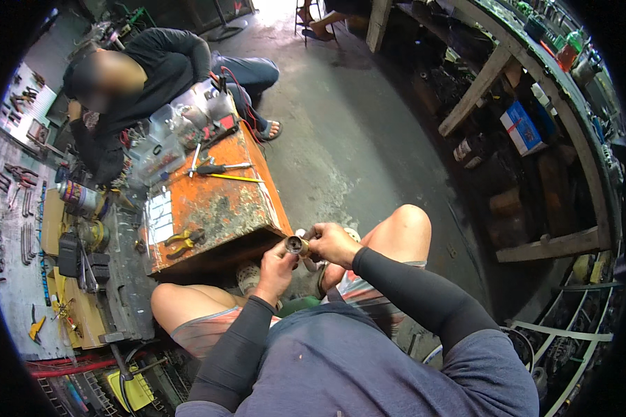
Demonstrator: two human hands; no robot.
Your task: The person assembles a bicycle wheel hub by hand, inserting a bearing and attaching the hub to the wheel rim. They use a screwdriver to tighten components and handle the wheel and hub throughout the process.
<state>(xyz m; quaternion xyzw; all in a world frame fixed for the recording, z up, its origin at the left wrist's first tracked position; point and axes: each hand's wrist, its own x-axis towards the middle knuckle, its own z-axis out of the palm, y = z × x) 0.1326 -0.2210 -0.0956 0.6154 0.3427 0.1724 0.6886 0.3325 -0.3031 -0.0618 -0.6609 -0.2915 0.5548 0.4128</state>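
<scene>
Between my knees, just off the near corner of the orange bench, I hold a short cylindrical metal part (pixel 295 244) with a round hollow end turned up toward me. The fingers of my left hand (pixel 275 271) are closed on its left side. My right hand (pixel 332 244) grips it from the right, fingers bent around it. What kind of part it is, I cannot make out. Closest to my hands on the worn orange bench (pixel 236 205) lie pliers with yellow handles (pixel 183 240).
Further back on the bench are a T-handle wrench (pixel 195 160), a black-handled tool (pixel 222 168), a yellow pencil (pixel 235 178) and clear plastic bins (pixel 156 156). A person in black (pixel 167 62) sits behind it. A tool board (pixel 17 229) stands left; wooden shelving (pixel 480 90) lines the right.
</scene>
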